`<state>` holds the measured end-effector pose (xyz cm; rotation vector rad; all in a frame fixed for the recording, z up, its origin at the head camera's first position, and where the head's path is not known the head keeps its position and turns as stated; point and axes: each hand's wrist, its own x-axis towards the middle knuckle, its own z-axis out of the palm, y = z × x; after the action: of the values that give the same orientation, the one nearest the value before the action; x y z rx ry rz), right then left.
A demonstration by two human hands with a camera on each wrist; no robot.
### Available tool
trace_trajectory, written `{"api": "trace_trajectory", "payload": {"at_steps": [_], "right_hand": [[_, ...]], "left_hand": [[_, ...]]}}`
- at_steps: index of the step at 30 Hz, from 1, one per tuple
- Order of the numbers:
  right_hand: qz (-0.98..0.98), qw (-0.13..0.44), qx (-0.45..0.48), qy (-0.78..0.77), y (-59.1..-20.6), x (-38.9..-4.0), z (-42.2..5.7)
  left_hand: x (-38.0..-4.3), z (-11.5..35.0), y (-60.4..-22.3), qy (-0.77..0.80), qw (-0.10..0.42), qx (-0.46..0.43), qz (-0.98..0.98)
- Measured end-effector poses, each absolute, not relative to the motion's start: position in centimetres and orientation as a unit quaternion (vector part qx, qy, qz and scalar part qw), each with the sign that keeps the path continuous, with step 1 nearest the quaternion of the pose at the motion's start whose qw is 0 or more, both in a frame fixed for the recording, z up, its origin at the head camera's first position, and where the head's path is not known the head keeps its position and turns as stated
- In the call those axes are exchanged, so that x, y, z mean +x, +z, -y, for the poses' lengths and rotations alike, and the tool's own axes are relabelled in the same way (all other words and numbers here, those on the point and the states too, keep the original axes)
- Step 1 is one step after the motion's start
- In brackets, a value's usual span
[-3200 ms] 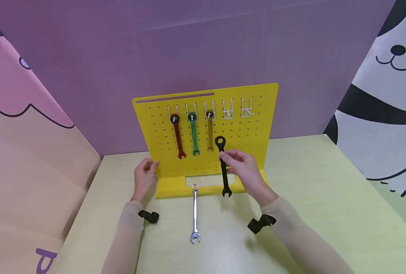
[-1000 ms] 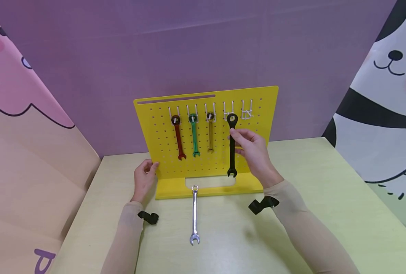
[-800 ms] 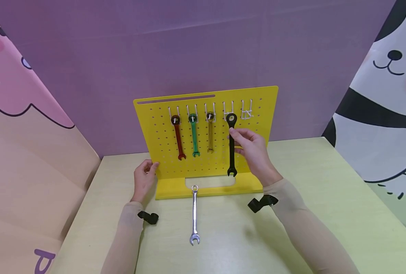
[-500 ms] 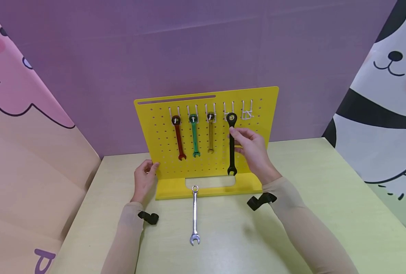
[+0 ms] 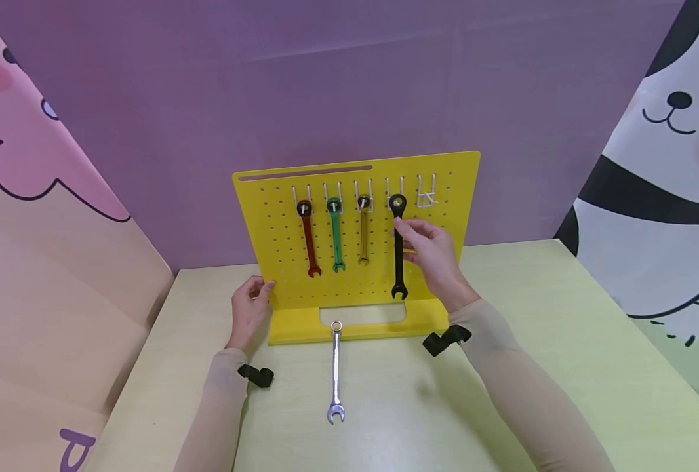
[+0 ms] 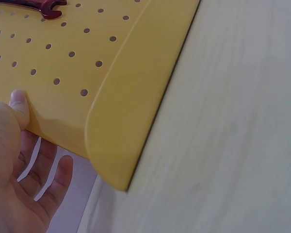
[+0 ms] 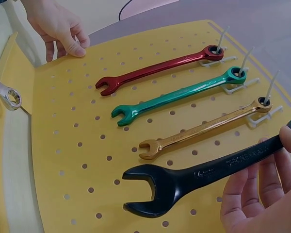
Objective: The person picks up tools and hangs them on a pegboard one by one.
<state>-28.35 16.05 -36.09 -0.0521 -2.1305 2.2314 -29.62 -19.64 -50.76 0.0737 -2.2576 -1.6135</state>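
Observation:
My right hand point(image 5: 435, 259) pinches a black combination wrench point(image 5: 399, 259) just below its ring end, thumb in front. The wrench hangs upright, open jaw down, its ring overlapping the fourth white hook from the left. The yellow pegboard point(image 5: 293, 292) stands behind it. My left hand point(image 5: 248, 313) grips the board's left edge; in the left wrist view the thumb point(image 6: 19, 104) lies on the front face, with fingers behind. Red point(image 5: 309, 242), green point(image 5: 336, 239) and gold point(image 5: 364, 236) wrenches hang from the first three hooks. In the right wrist view, my right fingertips partly cover the black wrench's ring end.
A silver wrench point(image 5: 336, 373) lies on the pale table point(image 5: 532, 341), its ring end over the front of the board's base point(image 5: 296, 324). A fifth white hook point(image 5: 426, 193) bears nothing at the board's right. A purple backdrop point(image 5: 349, 78) stands close behind.
Since the earliest frame, my right hand has raised the black wrench and carried it right, up to the fourth hook. Over the last second it shifts slightly left. My left hand stays put.

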Motion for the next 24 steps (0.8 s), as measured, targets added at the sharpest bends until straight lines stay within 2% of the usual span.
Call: {"api": "trace_trajectory", "payload": {"at_steps": [24], "right_hand": [[0.687,0.039,-0.025,0.725,-37.1,-30.1,-15.6]], "left_hand": [[-29.7,19.7,-51.0,-0.566,0.188,0.022,0.802]]}}
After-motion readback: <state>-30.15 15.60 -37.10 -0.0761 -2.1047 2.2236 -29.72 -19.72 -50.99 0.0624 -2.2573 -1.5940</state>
